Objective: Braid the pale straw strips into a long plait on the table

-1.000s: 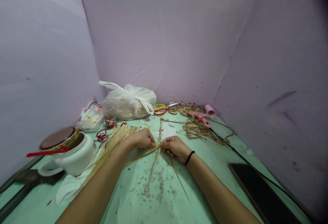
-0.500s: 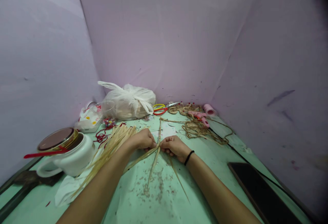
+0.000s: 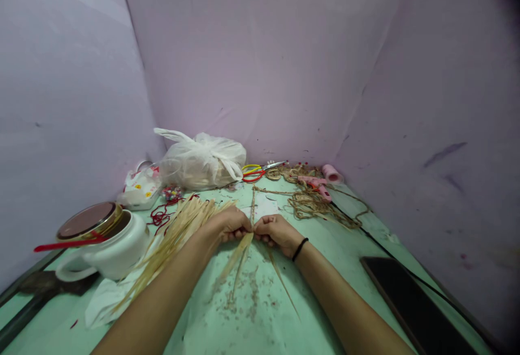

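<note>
Near the table's middle, both hands meet at the lower end of a thin braid [image 3: 253, 206] of straw-coloured fibre. My left hand [image 3: 233, 224] pinches the fibre strands from the left. From the other side my right hand [image 3: 274, 230], with a black band at the wrist, has its fingers closed on the same spot. Loose fibre strands [image 3: 239, 257] fan down toward me from between the hands, and one thin strand [image 3: 284, 283] trails below the right hand. The fingertips partly hide the crossing point. A bundle of pale fibre strips [image 3: 179, 236] lies beside my left forearm.
At left are a white mug [image 3: 125, 252], a round lidded tin [image 3: 89, 221] and a hammer-like tool [image 3: 40, 290]. Behind stand a white plastic bag [image 3: 203, 160], scissors [image 3: 260, 171], braided cord [image 3: 309, 203], a pink glue gun [image 3: 319, 184] and a thread spool [image 3: 332, 173]. A dark phone-like slab [image 3: 410, 301] lies right.
My left hand has moved slightly right, closer to my right hand. The strand that stretched to the lower left now hangs more downward beside the others. My right hand is nearly still.
</note>
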Tool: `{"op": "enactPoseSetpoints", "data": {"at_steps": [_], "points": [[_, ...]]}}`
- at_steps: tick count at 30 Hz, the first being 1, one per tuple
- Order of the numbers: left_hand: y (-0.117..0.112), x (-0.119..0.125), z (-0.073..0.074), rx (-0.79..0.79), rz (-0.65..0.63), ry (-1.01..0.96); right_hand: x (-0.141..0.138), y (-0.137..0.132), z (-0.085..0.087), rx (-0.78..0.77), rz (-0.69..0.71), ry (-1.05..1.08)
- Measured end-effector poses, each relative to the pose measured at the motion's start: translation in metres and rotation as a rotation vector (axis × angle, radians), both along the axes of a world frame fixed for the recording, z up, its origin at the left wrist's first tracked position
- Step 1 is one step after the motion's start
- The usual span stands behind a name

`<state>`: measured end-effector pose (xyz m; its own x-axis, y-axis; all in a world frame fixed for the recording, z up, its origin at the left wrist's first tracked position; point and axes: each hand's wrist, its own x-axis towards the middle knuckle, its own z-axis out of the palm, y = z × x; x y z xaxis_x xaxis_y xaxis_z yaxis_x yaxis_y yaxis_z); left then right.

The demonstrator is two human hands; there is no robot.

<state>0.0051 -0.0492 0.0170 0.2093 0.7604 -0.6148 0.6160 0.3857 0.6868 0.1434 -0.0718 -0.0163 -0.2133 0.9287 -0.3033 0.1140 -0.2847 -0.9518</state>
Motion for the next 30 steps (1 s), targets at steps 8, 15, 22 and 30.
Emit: {"op": "enactPoseSetpoints", "data": {"at_steps": [8, 15, 22, 30], "points": [[-0.006, 0.003, 0.004, 0.095, -0.016, 0.063, 0.003, 0.001, 0.0, -0.048, -0.008, 0.044], [-0.007, 0.003, -0.001, 0.139, -0.049, -0.103, 0.007, 0.003, 0.0, -0.09, 0.004, 0.106], [-0.007, 0.005, -0.007, 0.055, -0.019, -0.174, 0.011, 0.002, 0.0, -0.102, 0.093, 0.153], [-0.008, 0.0, -0.004, 0.063, -0.084, -0.07, 0.011, 0.003, -0.001, -0.093, 0.098, 0.096]]}}
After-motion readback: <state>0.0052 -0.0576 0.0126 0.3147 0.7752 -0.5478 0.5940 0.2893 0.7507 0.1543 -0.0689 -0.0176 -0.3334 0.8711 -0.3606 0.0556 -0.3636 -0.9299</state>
